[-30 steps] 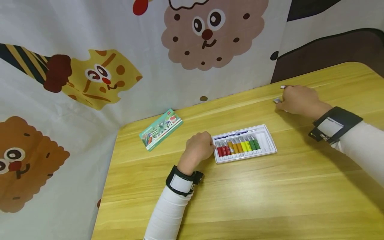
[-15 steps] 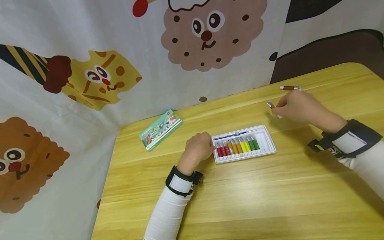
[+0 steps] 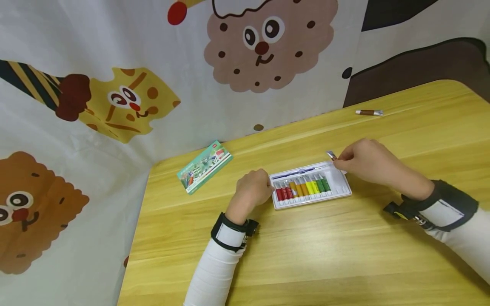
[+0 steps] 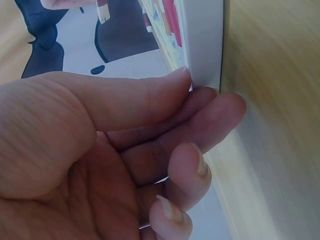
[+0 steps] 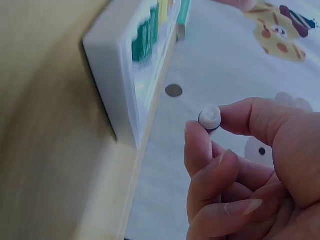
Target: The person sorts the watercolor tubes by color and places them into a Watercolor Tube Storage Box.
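My right hand (image 3: 371,163) pinches a small paint tube (image 3: 331,156) between thumb and fingers, above the right end of a white plastic tray (image 3: 340,182). The tube's white cap (image 5: 210,117) points at the camera in the right wrist view, and the fingers cover most of its body. Red, orange, yellow and green paint tubes (image 3: 302,187) lie side by side in the tray, with a blue-handled paintbrush (image 3: 292,173) along its back. At the tray's left edge, my left hand (image 3: 252,187) grips the tray wall (image 4: 204,45) between thumb and fingertips.
A brown paint tube (image 3: 368,112) lies near the back edge of the wooden table (image 3: 306,255). Left of the tray is a green printed box (image 3: 204,166). A white curtain (image 3: 183,106) with cartoon biscuits hangs right behind the table.
My right hand has brought the paint tube from the back right of the table left and nearer, to the tray's right end. Another brown tube stayed behind. My left hand has kept its place.
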### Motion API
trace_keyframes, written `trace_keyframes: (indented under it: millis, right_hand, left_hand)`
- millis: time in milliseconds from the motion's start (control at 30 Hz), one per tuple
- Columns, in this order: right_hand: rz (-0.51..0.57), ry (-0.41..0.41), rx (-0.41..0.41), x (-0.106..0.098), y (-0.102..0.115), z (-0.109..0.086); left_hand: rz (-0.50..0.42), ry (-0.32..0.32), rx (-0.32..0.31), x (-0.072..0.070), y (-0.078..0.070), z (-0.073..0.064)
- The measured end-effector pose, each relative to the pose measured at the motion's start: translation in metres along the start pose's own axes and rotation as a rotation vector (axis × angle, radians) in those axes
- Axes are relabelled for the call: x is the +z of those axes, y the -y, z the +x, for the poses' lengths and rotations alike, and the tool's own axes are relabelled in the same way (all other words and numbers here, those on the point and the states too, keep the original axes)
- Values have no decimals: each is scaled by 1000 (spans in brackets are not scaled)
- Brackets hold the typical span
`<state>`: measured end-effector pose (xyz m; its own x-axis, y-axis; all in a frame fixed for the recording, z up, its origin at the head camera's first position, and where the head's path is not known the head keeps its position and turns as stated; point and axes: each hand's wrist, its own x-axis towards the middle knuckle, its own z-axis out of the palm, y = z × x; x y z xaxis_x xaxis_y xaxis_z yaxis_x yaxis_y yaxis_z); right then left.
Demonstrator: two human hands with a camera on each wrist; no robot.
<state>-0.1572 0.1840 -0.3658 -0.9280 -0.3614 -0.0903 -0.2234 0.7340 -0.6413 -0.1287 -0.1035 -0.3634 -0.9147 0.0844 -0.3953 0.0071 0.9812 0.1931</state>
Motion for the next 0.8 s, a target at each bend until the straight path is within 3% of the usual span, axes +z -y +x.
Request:
trace_keyframes:
  millis: [533, 800]
  right_hand:
    - [-8, 43, 0, 31, 7, -12]
    - [-40, 7, 11, 41, 9, -14]
  left_hand:
    - [25, -3, -1, 2, 1, 2]
    - [30, -13, 0, 3, 1, 2]
